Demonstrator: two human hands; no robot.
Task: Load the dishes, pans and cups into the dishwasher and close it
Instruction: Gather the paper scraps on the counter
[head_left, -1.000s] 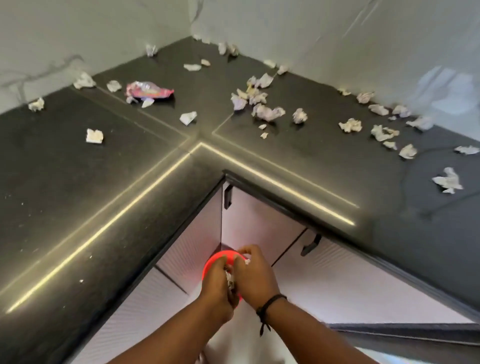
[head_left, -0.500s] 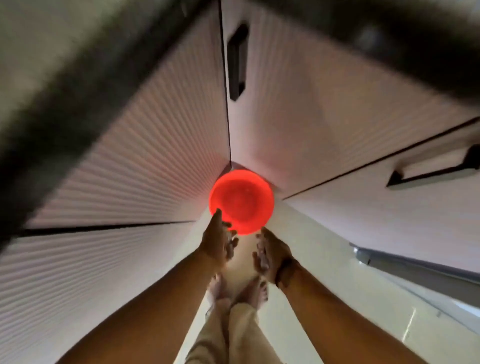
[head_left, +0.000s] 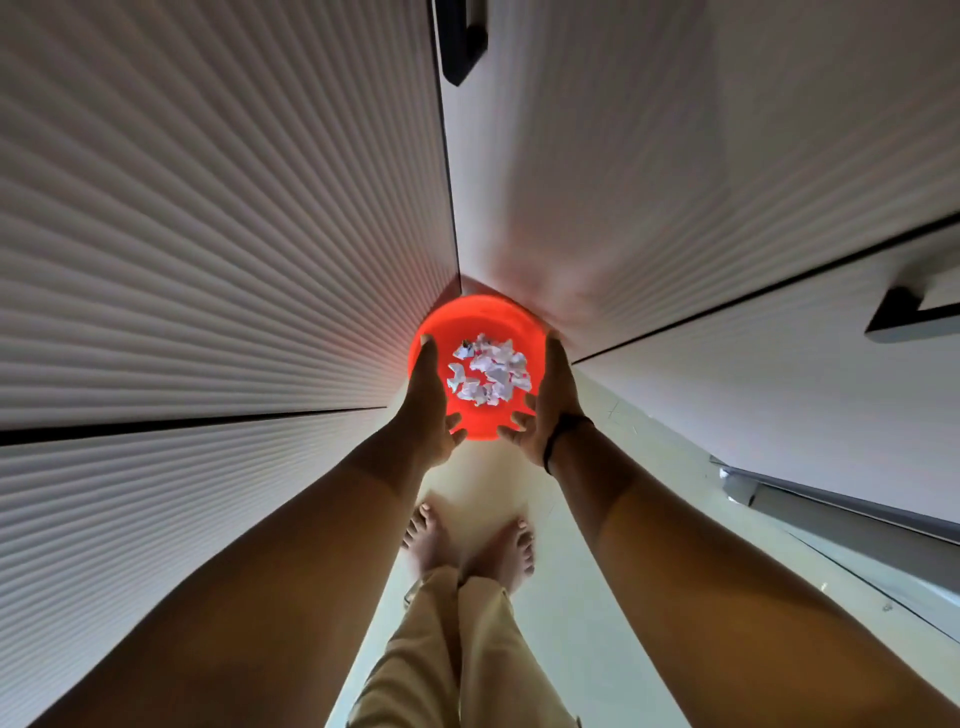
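A round red plastic bin (head_left: 478, 319) stands on the floor in the inner corner of the cabinets. Several crumpled white paper scraps (head_left: 491, 370) lie inside it. My left hand (head_left: 428, 402) grips the bin's left rim, with the thumb curled over its near edge. My right hand (head_left: 548, 400) grips the right rim the same way; a black band circles that wrist. No dishes, pans, cups or dishwasher show in this view.
White ribbed cabinet fronts (head_left: 208, 234) close in on the left and right, with black handles (head_left: 465, 41) above and at the right (head_left: 909, 317). My bare feet (head_left: 467, 545) stand on the pale floor just behind the bin.
The view dropped from the littered countertop to the floor. My hands, rubbing paper over the bin a second ago, spread apart and now hold the bin's rim on both sides.
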